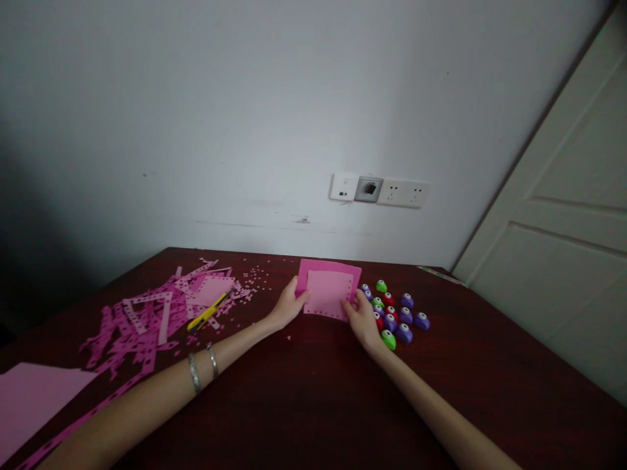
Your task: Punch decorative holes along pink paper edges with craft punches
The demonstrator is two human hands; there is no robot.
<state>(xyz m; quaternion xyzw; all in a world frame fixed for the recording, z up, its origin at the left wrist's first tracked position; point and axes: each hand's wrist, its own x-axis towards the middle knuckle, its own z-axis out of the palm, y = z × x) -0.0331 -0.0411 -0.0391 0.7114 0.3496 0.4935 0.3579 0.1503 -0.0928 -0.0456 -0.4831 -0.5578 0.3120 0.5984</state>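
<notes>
- Scuffed white wall (196, 130) with a socket panel (379, 191) rises behind a dark red wooden tabletop (294, 405); a white panelled door (553, 196) stands at right.
- Head view: the left hand (289, 305) pinches the pink punched sheet (328, 294) at its left edge, and the right hand (362, 318) pinches its lower right corner, keeping it flat on the tabletop.
- Craft punches (404, 316) sit just beside the right hand; pink paper offcuts (142, 326) and a yellow utility knife (208, 312) lie left.

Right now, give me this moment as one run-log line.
left hand: on pink paper sheet | right hand: on same sheet | beside: craft punches
</notes>
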